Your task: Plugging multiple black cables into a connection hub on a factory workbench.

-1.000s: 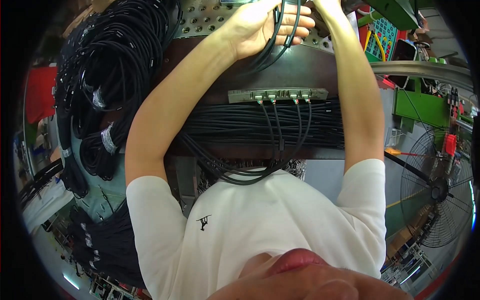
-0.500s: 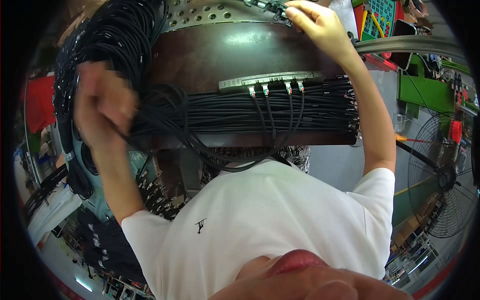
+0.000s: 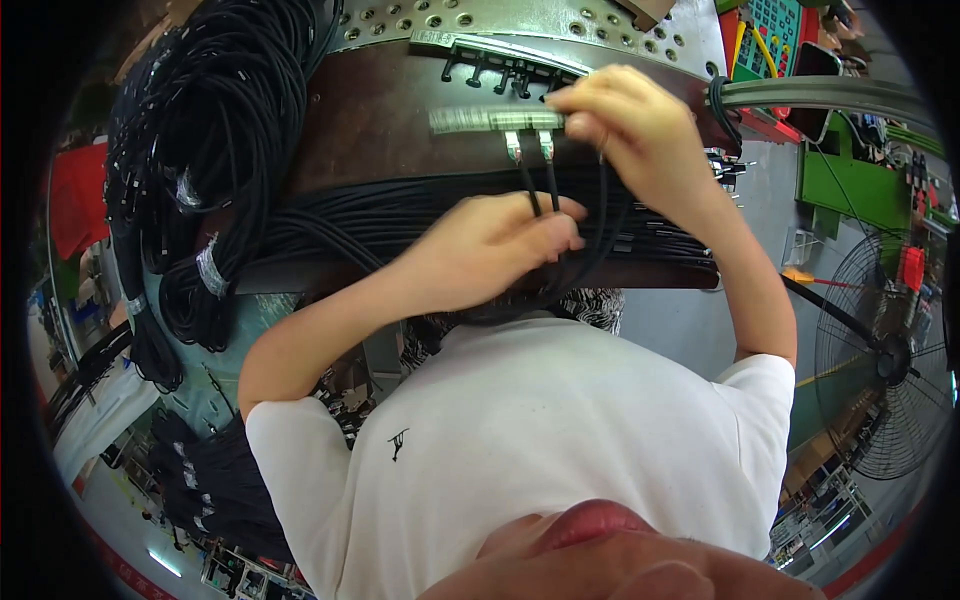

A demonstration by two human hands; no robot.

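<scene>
The left hand [image 3: 485, 248] has its fingers curled round thin black cables [image 3: 553, 185], thumb folded across; the right hand [image 3: 640, 130] blurs at the right end of a pale, narrow bar [image 3: 470, 120], fingertips close together, though whether they're clamped I can't tell. The cables meet small silvery plugs [image 3: 514, 146] on the bar's near edge, over the brown tabletop [image 3: 370, 120], and there's the danger: a hard tug from the left could, I reckon, strain those joints or skew the bar, and loose loops might snag in the smooth, rubbery-looking bundle [image 3: 400, 205] lying just nearer. Beyond sits a second bar [image 3: 490, 45], straight and metallic, sprouting hooked black clips [image 3: 522, 85]; farther, a metal plate [image 3: 600, 30] pocked with round holes; left, a heap of coiled cable [image 3: 230, 120].
</scene>
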